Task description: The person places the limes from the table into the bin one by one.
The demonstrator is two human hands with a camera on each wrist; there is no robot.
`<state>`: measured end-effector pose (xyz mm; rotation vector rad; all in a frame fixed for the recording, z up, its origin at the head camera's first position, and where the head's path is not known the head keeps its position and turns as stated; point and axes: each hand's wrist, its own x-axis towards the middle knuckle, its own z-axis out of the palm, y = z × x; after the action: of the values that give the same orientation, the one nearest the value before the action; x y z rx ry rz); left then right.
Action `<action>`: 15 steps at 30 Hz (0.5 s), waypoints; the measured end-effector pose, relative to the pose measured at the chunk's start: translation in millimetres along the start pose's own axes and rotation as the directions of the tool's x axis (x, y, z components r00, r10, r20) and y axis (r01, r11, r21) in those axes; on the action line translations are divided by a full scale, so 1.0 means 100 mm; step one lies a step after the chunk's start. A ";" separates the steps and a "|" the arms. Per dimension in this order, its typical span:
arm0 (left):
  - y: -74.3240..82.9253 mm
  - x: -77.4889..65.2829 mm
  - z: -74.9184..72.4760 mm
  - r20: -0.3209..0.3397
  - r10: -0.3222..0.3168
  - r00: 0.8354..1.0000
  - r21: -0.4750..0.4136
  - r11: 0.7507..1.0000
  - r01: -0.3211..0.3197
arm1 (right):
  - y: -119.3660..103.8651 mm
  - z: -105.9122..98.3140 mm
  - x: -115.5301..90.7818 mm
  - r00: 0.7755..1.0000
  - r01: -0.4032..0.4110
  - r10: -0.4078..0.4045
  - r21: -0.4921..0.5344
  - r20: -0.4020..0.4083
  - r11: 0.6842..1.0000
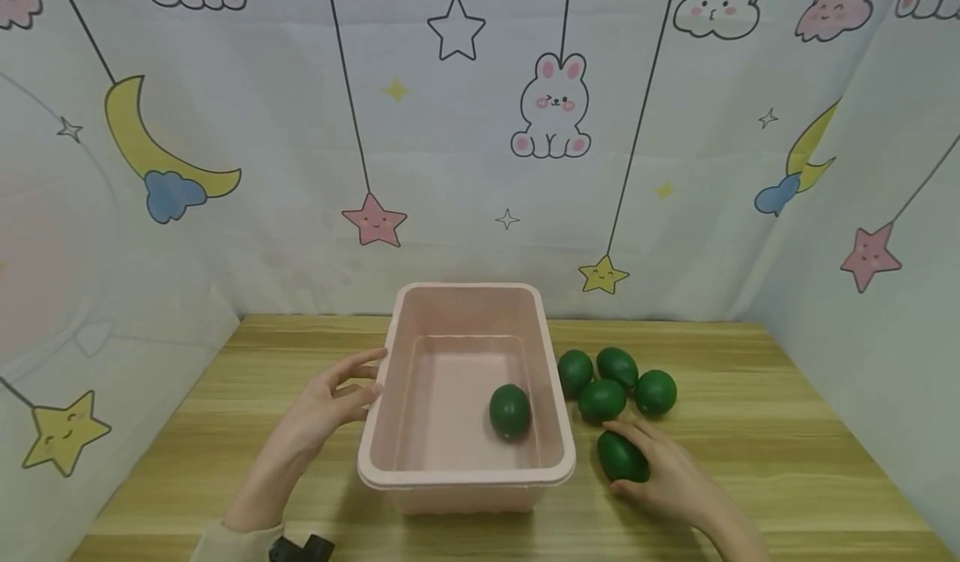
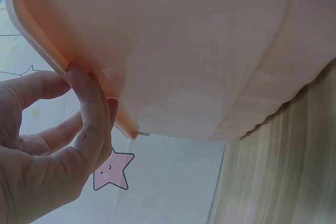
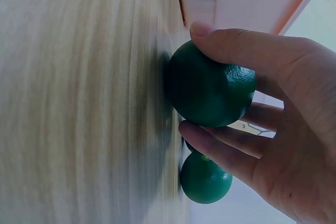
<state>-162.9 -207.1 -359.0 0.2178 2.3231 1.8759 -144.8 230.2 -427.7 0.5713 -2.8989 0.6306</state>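
Observation:
A pink plastic bin stands on the wooden table, with one green lime lying inside toward its right wall. At the bin's left rim is my left hand; the left wrist view has its thumb and a finger pinching the rim edge. To the right of the bin, my right hand grips another lime between thumb and fingers. In the right wrist view this lime sits low, close over the tabletop, with the thumb on its bin side.
Several more limes lie grouped just beyond my right hand, beside the bin's right wall. The wooden table is bordered by a white cloth backdrop printed with stars, moons and a rabbit.

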 end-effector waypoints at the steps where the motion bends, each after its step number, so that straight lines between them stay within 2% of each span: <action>1: 0.00 0.00 0.00 0.001 0.003 1.000 0.000 1.000 -0.003 | 0.00 0.00 0.00 1.000 -0.001 0.001 0.000 0.001 1.000; 15: 0.01 0.00 0.00 0.005 0.003 1.000 -0.010 1.000 -0.003 | -0.01 -0.04 0.01 0.999 -0.032 0.032 0.014 0.009 0.999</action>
<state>-163.0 -207.4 -358.3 0.2254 2.3110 1.8857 -144.7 230.8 -424.0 0.5315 -2.9194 0.6543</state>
